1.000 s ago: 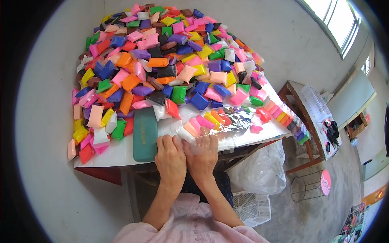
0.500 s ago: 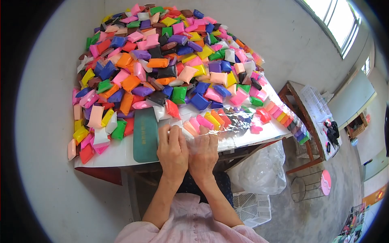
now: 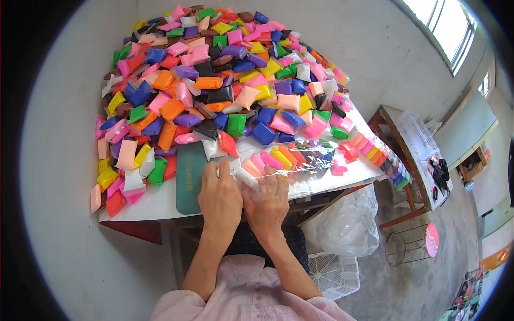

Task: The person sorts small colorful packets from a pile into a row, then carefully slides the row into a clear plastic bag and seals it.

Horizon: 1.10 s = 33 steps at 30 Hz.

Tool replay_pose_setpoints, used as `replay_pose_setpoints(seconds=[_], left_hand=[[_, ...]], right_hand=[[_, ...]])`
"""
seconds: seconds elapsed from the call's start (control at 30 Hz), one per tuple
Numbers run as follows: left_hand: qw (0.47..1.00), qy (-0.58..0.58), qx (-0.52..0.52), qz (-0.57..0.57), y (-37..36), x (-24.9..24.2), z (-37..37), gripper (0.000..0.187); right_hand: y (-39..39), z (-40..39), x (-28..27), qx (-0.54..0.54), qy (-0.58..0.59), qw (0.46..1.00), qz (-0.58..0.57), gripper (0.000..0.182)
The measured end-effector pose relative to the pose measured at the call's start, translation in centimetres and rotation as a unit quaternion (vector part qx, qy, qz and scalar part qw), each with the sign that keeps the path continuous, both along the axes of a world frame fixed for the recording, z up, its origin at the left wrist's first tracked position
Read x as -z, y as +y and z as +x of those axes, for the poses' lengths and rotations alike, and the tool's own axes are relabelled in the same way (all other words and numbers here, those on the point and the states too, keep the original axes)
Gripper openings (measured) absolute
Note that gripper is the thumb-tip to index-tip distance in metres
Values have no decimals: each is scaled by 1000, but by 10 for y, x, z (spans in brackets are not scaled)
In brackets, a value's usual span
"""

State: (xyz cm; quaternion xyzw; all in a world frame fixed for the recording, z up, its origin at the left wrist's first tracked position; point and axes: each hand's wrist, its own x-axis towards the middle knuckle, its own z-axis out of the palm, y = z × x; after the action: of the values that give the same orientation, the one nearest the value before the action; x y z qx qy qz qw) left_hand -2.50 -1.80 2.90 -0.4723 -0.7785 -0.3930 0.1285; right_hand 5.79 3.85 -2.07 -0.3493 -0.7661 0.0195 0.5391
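A clear plastic bag (image 3: 316,171) lies along the front of the table, with a row of small soft colored packets (image 3: 282,158) inside. My right hand (image 3: 267,203) is closed on the bag's left end, fingers bent over the film. A white packet (image 3: 245,177) shows at that end, between my hands. My left hand (image 3: 220,195) is curled just left of it, over the edge of a dark green booklet-like sheet (image 3: 188,184); what its fingers pinch, if anything, is hidden.
A large heap of colored packets (image 3: 214,96) covers the back and left of the white table (image 3: 155,206). Another packed row (image 3: 383,160) sits at the right corner. A plastic sack (image 3: 348,224), a white basket (image 3: 334,275), a stool (image 3: 430,241) and a side table (image 3: 409,155) stand rightward.
My left hand has shifted left and slightly down, away from my right hand. The white packet at the bag's end is now exposed between them. My right hand has barely moved.
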Motion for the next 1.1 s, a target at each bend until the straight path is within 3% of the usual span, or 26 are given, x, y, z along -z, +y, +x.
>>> replay_pose_setpoints(seconds=[0.13, 0.23, 0.37, 0.47, 0.57, 0.67, 0.87, 1.03, 1.1], left_hand=[[997, 53, -30, -38, 8, 4, -1, 27], [998, 23, -38, -33, 12, 6, -3, 22], [999, 17, -35, 30, 15, 11, -5, 17], [997, 6, -28, 68, 17, 10, -3, 16], [996, -5, -14, 89, 17, 12, -1, 18], [995, -24, -8, 93, 16, 11, 1, 19], [995, -60, -21, 72, 12, 8, 2, 14], [998, -56, 9, 3, 5, 8, 7, 10], [997, -61, 31, 30, 4, 15, 6, 15]], right_hand=[[-1, 0, 0, 0, 9, 1000, -6, 63], [-1, 0, -1, 6, 8, 1000, 7, 63], [-4, 3, -5, -16, -1, 999, -51, 61], [-1, 2, -1, -3, -6, 1000, -5, 61], [-2, -4, -3, -5, -7, 999, -48, 63], [2, -8, -3, -10, -22, 1000, -17, 63], [-10, -7, -4, -30, 53, 993, -99, 54], [-3, -12, 3, -45, 74, 993, -78, 43], [-1, -13, 3, -37, 67, 995, -63, 42]])
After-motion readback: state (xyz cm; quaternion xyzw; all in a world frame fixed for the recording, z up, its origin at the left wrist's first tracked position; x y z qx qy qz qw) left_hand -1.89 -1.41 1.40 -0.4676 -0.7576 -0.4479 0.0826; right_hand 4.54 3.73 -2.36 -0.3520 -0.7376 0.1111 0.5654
